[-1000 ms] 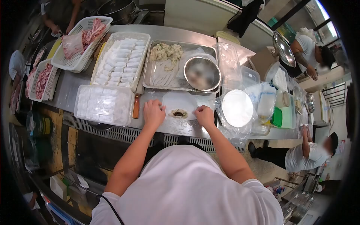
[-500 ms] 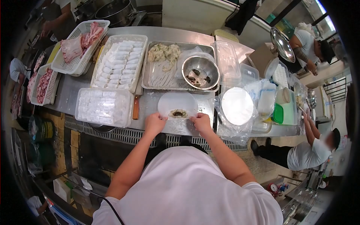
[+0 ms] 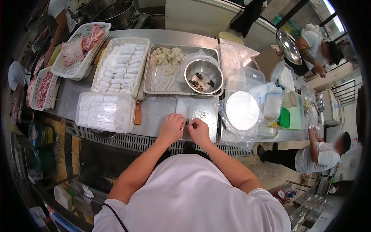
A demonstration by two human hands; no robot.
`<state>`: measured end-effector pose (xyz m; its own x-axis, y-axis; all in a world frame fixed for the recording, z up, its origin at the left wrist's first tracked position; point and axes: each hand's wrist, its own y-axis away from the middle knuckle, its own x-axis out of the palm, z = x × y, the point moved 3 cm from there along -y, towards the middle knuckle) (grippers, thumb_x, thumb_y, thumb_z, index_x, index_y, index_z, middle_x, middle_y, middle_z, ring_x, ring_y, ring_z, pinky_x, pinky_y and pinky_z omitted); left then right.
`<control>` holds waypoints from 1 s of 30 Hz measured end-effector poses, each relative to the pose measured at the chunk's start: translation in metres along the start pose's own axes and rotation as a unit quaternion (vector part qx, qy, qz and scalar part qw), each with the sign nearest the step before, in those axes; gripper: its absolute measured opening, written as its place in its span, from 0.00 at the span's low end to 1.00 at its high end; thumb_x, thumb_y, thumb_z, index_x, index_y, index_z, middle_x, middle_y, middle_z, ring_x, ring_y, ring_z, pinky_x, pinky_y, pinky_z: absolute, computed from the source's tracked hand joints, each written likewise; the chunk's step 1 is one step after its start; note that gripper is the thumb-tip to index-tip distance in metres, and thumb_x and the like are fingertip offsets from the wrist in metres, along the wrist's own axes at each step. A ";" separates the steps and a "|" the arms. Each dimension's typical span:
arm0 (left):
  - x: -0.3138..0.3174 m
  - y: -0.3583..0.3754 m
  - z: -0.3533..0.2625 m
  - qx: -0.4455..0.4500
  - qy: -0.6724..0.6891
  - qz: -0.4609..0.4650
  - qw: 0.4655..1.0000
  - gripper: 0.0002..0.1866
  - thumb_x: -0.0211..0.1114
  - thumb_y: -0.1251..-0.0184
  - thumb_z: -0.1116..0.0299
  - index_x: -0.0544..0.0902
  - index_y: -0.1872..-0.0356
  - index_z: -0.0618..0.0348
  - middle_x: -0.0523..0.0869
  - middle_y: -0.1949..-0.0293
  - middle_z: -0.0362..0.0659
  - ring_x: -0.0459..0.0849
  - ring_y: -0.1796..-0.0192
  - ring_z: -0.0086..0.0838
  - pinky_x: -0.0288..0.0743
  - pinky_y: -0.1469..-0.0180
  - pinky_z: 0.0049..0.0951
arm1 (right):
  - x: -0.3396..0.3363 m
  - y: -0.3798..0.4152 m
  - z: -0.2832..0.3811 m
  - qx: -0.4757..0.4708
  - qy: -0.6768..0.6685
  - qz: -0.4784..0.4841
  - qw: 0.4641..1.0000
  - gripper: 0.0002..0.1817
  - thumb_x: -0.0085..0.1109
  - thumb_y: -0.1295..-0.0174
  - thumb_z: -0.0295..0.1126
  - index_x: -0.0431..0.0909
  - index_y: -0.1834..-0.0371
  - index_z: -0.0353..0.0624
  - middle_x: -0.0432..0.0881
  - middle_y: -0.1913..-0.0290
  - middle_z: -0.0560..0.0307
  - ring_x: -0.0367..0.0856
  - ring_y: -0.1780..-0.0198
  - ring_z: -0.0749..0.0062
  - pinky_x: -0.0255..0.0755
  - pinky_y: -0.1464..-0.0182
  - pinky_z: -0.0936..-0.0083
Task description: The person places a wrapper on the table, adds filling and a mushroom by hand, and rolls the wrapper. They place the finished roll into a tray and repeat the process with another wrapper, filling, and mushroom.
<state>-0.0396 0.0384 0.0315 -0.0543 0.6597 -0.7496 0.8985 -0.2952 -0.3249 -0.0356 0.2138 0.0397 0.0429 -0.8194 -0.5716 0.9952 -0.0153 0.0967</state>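
Observation:
A thin white round wrapper (image 3: 181,106) lies on the steel table in front of me, its side folded inward into a narrower strip. My left hand (image 3: 172,127) is over its near left part, fingers curled and pressed on it. My right hand (image 3: 199,130) pinches at the near right edge, close to a bit of greenish filling (image 3: 187,121). Both hands hide most of the near end. Just beyond them, a steel bowl (image 3: 203,77) with several dark pieces sits in a metal tray (image 3: 157,86) beside a pale minced mixture (image 3: 167,58).
White rolls fill a tray (image 3: 136,88) and a lidded plastic box (image 3: 105,112) on the left. A knife with a wooden handle (image 3: 137,113) lies beside them. Round wrappers (image 3: 242,110) are stacked in plastic at right. Baskets of raw meat (image 3: 73,54) stand far left. Co-workers stand on both sides.
My hands have come together from the wrapper's two edges. The wrapper, flat and round before, is now folded in, and its filling is mostly covered.

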 end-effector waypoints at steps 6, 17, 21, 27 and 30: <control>0.000 0.001 0.009 0.020 0.056 0.043 0.997 0.16 0.73 0.38 0.73 0.84 0.49 0.60 0.88 0.43 0.52 0.85 0.36 0.52 0.77 0.31 0.50 | -0.008 -0.009 0.018 -0.201 0.089 -0.004 0.976 0.06 0.70 0.36 0.23 0.87 0.57 0.38 0.91 0.46 0.42 0.90 0.46 0.47 0.84 0.42 0.58; 0.002 0.010 0.022 -0.130 0.208 0.014 0.969 0.35 0.75 0.45 0.81 0.73 0.34 0.61 0.78 0.34 0.58 0.82 0.33 0.58 0.78 0.28 0.47 | 0.007 -0.027 0.024 -0.337 0.134 0.125 0.924 0.10 0.68 0.39 0.23 0.83 0.54 0.36 0.88 0.52 0.42 0.86 0.45 0.42 0.83 0.40 0.51; 0.004 0.010 0.030 -0.163 0.250 0.031 0.954 0.37 0.76 0.46 0.81 0.73 0.32 0.60 0.78 0.32 0.58 0.81 0.31 0.58 0.76 0.25 0.48 | 0.008 -0.023 0.024 -0.320 0.151 0.148 0.923 0.10 0.69 0.39 0.24 0.82 0.55 0.36 0.87 0.54 0.41 0.86 0.46 0.42 0.82 0.40 0.50; -0.021 0.002 0.023 -0.029 0.091 0.120 0.988 0.44 0.81 0.44 0.70 0.74 0.23 0.59 0.82 0.31 0.56 0.79 0.26 0.52 0.71 0.21 0.50 | 0.008 -0.020 0.027 -0.330 0.177 0.156 0.914 0.15 0.71 0.40 0.26 0.83 0.51 0.36 0.88 0.52 0.41 0.86 0.44 0.41 0.81 0.38 0.50; -0.030 0.007 0.023 0.041 0.041 0.156 0.986 0.47 0.85 0.45 0.62 0.74 0.22 0.58 0.84 0.31 0.54 0.79 0.24 0.49 0.68 0.20 0.49 | -0.012 -0.009 0.037 -0.300 0.135 0.123 0.936 0.24 0.71 0.41 0.24 0.83 0.40 0.34 0.87 0.41 0.37 0.85 0.39 0.39 0.80 0.33 0.51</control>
<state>-0.0416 0.0005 0.0390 0.2582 0.5798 -0.7728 0.8273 -0.5457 -0.1330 -0.0486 0.2024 0.0762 0.2180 -0.5796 -0.7852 0.8194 0.5458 -0.1753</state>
